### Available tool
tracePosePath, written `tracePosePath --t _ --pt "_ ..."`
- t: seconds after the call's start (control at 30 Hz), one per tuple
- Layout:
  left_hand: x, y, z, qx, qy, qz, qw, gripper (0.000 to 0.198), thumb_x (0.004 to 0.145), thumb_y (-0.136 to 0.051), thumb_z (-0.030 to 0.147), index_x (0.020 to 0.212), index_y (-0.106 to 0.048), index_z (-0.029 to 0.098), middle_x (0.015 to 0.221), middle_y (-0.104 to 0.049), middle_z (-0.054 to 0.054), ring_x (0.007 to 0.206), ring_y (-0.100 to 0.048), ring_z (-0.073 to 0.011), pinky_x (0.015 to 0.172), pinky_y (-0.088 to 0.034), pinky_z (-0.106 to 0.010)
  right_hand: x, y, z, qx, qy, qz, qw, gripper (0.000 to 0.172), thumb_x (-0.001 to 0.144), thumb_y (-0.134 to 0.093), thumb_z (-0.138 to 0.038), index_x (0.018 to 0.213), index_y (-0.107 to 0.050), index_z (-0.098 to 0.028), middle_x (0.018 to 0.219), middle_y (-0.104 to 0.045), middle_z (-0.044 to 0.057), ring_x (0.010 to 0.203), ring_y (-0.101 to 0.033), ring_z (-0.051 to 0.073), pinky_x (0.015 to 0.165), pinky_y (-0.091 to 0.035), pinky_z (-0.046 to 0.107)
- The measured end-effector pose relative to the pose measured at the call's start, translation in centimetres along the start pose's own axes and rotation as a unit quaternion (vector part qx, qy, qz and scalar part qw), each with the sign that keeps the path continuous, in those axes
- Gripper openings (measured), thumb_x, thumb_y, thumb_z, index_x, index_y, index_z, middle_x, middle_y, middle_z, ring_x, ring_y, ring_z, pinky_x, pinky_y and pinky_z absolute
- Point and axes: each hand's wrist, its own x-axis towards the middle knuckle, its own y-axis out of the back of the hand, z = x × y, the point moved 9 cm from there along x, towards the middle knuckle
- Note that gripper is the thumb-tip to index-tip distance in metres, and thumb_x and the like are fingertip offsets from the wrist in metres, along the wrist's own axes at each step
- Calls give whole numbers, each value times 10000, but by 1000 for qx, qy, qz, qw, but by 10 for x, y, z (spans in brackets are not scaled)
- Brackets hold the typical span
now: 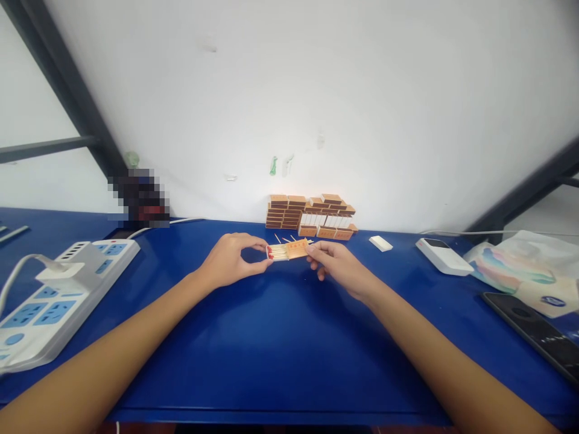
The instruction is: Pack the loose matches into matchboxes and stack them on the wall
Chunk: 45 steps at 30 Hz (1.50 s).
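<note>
A matchbox stands partly slid apart between my two hands, a little above the blue table. My left hand pinches the end of the inner tray, where several red-headed matches lie side by side. With thumb and fingers my right hand grips the orange printed sleeve, which covers the tray's other end. Just behind the box, a few loose matches lie on the table. Farther back, stacked matchboxes form a low wall, some showing brown striking sides and some white.
On the blue table, a small white box lies right of the stack. A white device, a plastic packet and a black phone are at right. A power strip with a plugged-in charger is at left. A white wall rises behind.
</note>
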Motion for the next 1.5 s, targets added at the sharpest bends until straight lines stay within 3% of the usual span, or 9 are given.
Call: tracePosePath --t 0.23,0.43,0.6,0.77,1.0,1.1,1.23,1.37,1.5 --pt "-2 4 2 -50 1 21 999 210 844 -785 341 1027 -783 237 1016 -818 15 928 -787 -186 908 -610 -277 0 0 1 22 -16 -36 999 359 905 -725 -523 938 -591 -191 838 -718 50 617 -639 125 500 -507 234" --pt "-2 4 2 -77 13 36 996 251 837 -804 348 1056 -778 227 1055 -817 -2 939 -792 -204 923 -625 -306 -2 -3 -10 -4 45 -42 998 562 997 -617 -475 1471 -436 -233 901 -759 55 626 -714 168 467 -529 245" --pt "-4 -1 7 -91 19 34 995 306 834 -832 399 1076 -758 226 1037 -821 -6 943 -795 -214 924 -618 -312 -7 -23 -14 -24 82 -66 994 579 1047 -497 -520 1497 -509 -154 956 -732 106 734 -729 187 489 -576 255" --pt "-7 -8 13 -71 11 26 997 528 785 -880 429 1241 -689 244 928 -822 13 895 -792 -217 927 -597 -344 -23 -54 -17 -31 93 -120 988 640 1072 -401 -565 1605 -392 -210 938 -705 86 741 -714 182 507 -592 268" --pt "-8 -8 15 -50 -1 25 998 267 828 -802 297 1088 -762 252 969 -794 -1 873 -736 -181 829 -588 -319 -21 -48 -15 -53 104 -121 986 647 1075 -351 -591 1604 -385 -220 1085 -690 112 763 -706 184 527 -578 295" --pt "13 9 1 -39 19 28 999 248 834 -789 327 1069 -772 250 1000 -790 -17 905 -723 -192 862 -575 -348 -12 -25 -19 -170 147 -48 973 580 1090 -358 -535 1572 -422 -219 1070 -724 96 777 -704 191 670 -576 338" --pt "72 44 -15 -14 35 90 995 333 795 -817 429 1049 -786 216 983 -791 -51 883 -708 -214 788 -551 -354 -2 22 -31 -356 172 93 914 423 1096 -393 -428 1375 -589 -178 1046 -768 113 939 -717 249 855 -505 366" --pt "126 46 -18 17 31 79 996 312 784 -808 434 1010 -805 218 993 -787 -59 851 -674 -205 761 -526 -350 5 55 -30 -421 140 148 884 379 1107 -365 -412 1224 -657 -200 1090 -781 100 970 -724 245 814 -468 319" --pt "148 27 -31 32 49 56 997 326 763 -800 439 997 -815 212 950 -782 -70 815 -662 -205 740 -513 -351 6 66 -31 -456 134 176 862 370 1105 -379 -420 1154 -686 -217 1079 -789 76 979 -726 244 778 -442 299"
